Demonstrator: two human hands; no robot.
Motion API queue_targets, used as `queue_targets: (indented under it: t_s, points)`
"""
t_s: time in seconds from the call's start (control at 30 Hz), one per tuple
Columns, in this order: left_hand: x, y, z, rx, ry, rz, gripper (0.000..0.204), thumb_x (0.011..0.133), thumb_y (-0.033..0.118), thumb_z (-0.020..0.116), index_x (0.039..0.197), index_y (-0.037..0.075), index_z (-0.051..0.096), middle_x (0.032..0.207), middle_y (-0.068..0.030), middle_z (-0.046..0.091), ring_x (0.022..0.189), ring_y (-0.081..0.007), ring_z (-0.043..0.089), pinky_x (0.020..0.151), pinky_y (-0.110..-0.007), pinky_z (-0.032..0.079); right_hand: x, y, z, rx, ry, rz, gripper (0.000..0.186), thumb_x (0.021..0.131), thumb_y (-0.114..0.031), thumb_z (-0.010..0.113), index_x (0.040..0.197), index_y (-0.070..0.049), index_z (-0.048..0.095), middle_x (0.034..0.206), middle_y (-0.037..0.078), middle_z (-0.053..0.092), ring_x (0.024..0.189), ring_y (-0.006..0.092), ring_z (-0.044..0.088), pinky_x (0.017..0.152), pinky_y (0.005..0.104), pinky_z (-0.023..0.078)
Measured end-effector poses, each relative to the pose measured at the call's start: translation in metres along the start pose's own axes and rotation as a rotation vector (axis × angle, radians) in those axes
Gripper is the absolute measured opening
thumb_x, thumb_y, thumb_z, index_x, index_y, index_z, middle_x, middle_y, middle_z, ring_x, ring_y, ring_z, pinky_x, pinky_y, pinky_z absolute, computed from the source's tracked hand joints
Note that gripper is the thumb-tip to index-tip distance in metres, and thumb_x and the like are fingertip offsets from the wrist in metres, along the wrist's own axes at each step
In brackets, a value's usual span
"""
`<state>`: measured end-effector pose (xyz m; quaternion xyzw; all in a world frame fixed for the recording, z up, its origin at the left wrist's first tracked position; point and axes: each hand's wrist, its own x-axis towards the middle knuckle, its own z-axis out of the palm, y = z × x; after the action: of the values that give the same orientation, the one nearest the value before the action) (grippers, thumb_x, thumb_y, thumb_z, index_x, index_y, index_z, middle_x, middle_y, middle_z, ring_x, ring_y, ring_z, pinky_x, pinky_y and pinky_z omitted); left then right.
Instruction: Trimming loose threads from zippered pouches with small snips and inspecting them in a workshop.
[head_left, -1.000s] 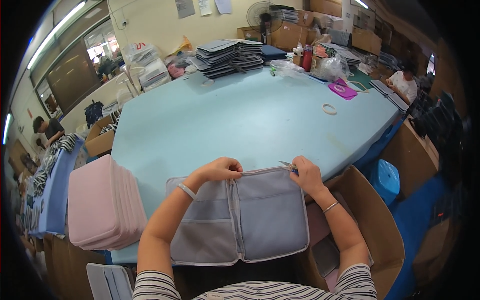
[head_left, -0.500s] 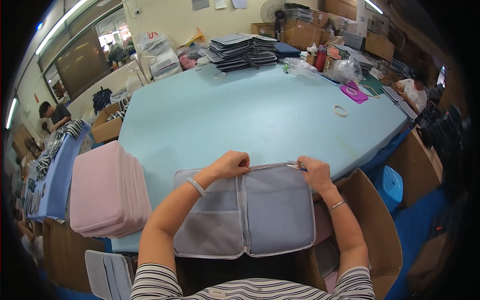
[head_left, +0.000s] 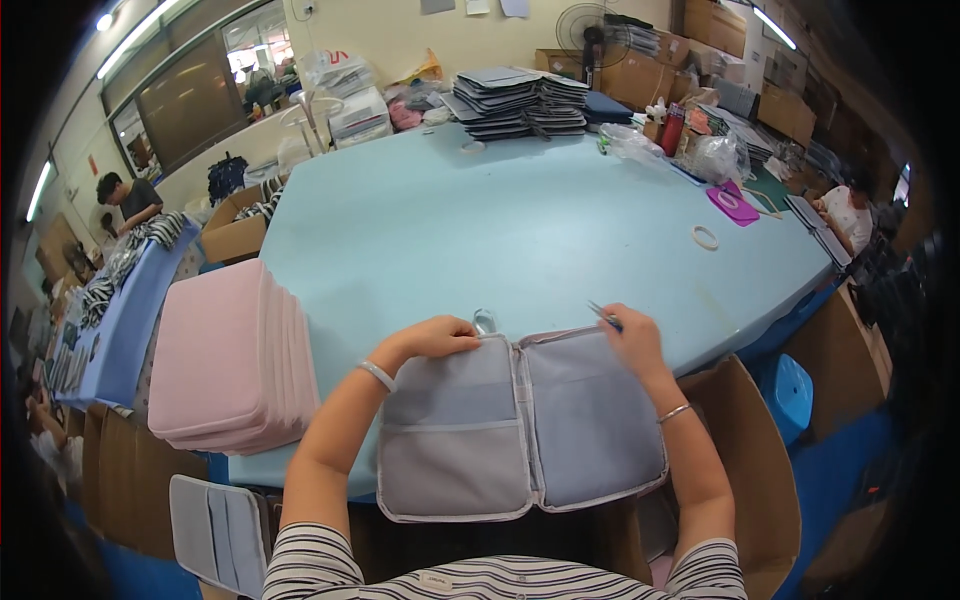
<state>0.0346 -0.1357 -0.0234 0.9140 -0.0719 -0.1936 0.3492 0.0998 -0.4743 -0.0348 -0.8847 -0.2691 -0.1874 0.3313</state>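
Observation:
An opened grey fabric zip case (head_left: 450, 465) lies across the near edge of the pale blue table (head_left: 500, 220), its two halves showing inner pockets. My left hand (head_left: 435, 335) has its fingers closed on the top edge of the left half, beside a small shiny pale loop or tab (head_left: 485, 321) that I cannot make out clearly. My right hand (head_left: 630, 335), slightly blurred, grips small metal scissors (head_left: 600, 310) with a dark blue handle over the top of the right half, blades pointing up and left. A pile of several pink padded cases (head_left: 210, 350) stands left of my left forearm.
Dark flat cases (head_left: 505, 105) are piled at the back among bags and boxes, near a white ring (head_left: 703, 237) and magenta sheet (head_left: 733, 210). An open carton (head_left: 760, 470) and blue stool (head_left: 785, 400) stand at right. Co-workers (head_left: 135, 205) (head_left: 850, 215) work on either side.
The case has shifted right. My left hand has moved from near the spine to the left half's top edge, uncovering the shiny tab. The scissors have risen off the right half's edge.

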Motion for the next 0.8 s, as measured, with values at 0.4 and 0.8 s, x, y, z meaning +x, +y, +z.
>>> queue_targets:
  t_s: [0.4,0.8]
  points:
    - [-0.001,0.013,0.004,-0.277,0.162,0.189,0.021,0.078,0.015,0.074,0.091,0.002,0.064,0.080,0.0006,0.061,0.076,-0.0088,0.052,0.071,-0.025,0.044,0.050,-0.079,0.049,0.339,-0.741,0.216,0.026,0.085,-0.025,0.065,0.086,0.000,0.067,0.067,0.001,0.056,0.065,0.0090,0.047,0.060,0.0272,0.040]
    - [-0.010,0.029,0.007,-0.321,0.207,0.193,0.018,0.072,0.010,0.077,0.084,0.002,0.065,0.076,-0.0003,0.063,0.072,-0.0091,0.055,0.068,-0.025,0.045,0.043,-0.090,0.043,0.391,-0.665,0.193,0.020,0.070,-0.015,0.067,0.083,-0.001,0.064,0.073,0.007,0.063,0.068,0.0147,0.057,0.063,0.0291,0.046]
